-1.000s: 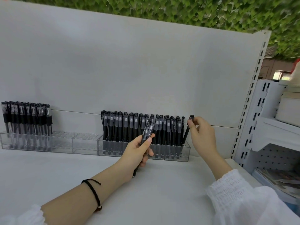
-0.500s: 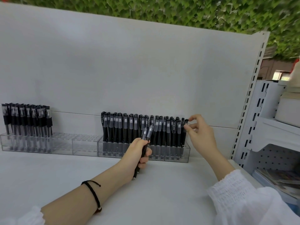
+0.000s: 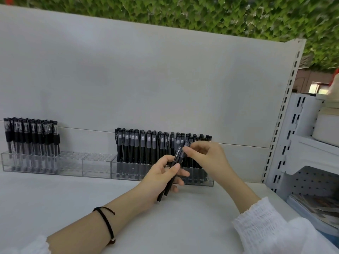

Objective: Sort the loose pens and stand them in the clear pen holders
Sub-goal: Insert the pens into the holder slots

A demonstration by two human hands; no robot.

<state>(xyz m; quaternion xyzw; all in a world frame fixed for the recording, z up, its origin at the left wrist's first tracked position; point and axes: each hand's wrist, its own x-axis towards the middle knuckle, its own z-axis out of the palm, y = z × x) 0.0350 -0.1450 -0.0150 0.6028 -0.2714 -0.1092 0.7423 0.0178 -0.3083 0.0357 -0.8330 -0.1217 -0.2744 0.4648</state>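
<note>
Curled fingers: left hand, right hand

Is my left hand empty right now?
No, the left hand grips slim black plastic pens, and the right hand pinches the cap of one.

A stationery shop display: a white shelf with a plain back panel and a slotted upright at its right edge. Rows of identical black pens stand in clear pen holders along the back; a perforated white shelving unit stands beside it.
</note>
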